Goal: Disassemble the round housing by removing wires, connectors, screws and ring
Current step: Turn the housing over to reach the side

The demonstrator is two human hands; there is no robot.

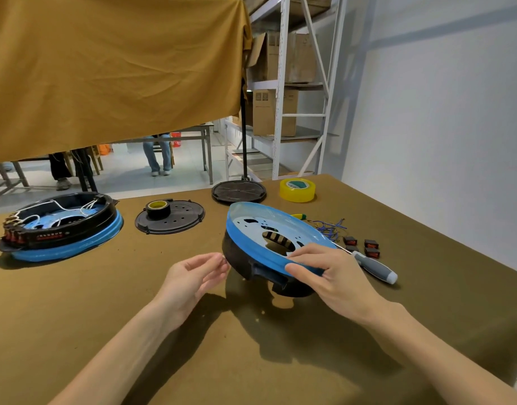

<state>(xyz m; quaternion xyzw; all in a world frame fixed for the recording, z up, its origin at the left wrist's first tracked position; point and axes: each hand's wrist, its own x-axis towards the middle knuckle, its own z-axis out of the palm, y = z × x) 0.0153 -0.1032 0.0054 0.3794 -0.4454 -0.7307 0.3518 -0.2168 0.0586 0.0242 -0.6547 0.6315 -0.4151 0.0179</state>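
Right hand (327,273) gripping tilted round housing (251,255) by its blue rim, left hand (193,276) pinching a small screw (224,259) beside it
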